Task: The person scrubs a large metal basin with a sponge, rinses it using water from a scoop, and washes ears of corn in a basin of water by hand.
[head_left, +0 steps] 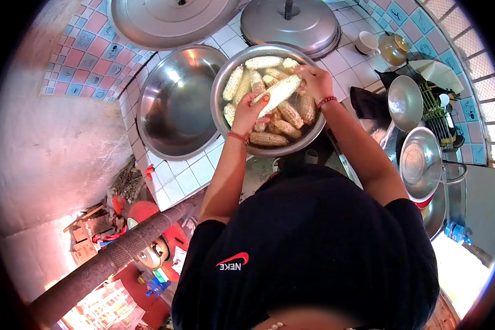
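Observation:
A steel basin (219, 104) on the tiled counter holds several corn cobs lying in water. Above them a pale corn cob (280, 94) is held at a slant. My left hand (249, 114) has its fingers wrapped round the cob's lower end. At the cob's upper end is my right hand (315, 82), its fingers bent by the basin's right side; whether they grip anything is hard to make out. Darker, browner cobs (290, 114) lie below my hands, and lighter ones are at the upper left inside the basin.
Left of the corn stands a wide steel bowl (176, 104). Behind are two large lids (289, 25). A white cup (367, 43), a glass teapot (394, 48), a ladle (405, 103) and a metal bowl (421, 164) are on the right. A thick pipe (115, 256) crosses lower left.

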A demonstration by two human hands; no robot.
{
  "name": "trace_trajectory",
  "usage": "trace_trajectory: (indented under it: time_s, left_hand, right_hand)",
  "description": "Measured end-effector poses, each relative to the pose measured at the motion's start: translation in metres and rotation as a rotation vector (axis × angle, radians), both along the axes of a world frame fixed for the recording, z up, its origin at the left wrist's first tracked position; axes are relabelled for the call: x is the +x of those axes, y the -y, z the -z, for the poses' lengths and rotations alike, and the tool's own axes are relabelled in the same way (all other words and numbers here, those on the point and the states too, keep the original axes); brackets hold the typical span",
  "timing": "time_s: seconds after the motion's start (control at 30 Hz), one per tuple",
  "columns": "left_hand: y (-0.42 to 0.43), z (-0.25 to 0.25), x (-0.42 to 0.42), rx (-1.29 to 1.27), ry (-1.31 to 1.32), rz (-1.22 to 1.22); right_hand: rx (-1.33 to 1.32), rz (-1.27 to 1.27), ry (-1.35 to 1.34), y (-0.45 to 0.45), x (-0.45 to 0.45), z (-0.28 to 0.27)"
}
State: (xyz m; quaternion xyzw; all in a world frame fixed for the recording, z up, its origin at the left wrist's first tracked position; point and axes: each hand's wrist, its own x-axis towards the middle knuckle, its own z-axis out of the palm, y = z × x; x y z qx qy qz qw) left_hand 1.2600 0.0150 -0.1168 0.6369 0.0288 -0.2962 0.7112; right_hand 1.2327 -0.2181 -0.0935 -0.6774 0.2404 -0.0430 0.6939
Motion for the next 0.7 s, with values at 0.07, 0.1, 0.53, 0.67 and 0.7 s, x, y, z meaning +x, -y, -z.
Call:
trace_trajectory:
  time_s: [0.07, 0.1, 0.53, 0.67, 0.7]
  left_hand:
    - [0.002, 0.001, 0.003, 0.155, 0.151, -0.059]
    - [0.001, 0.003, 0.004, 0.322, 0.362, -0.043]
    - [0.020, 0.017, 0.004, 1.043, 1.058, 0.438]
    - [0.038, 0.015, 0.013, 1.053, 1.237, 0.558]
    - [0.038, 0.023, 0.015, 1.053, 1.193, 0.519]
  right_hand:
    - [-0.184, 0.034, 0.047, 0.012, -0.001, 0.020]
    - [-0.275, 0.051, 0.072, 0.017, 0.000, 0.035]
    - [-1.342, -0.529, -0.185, -0.010, 0.022, 0.099]
    - [-1.294, -0.507, -0.147, -0.015, 0.015, 0.068]
    - [-1.380, -0.420, 0.038, -0.009, 0.033, 0.124]
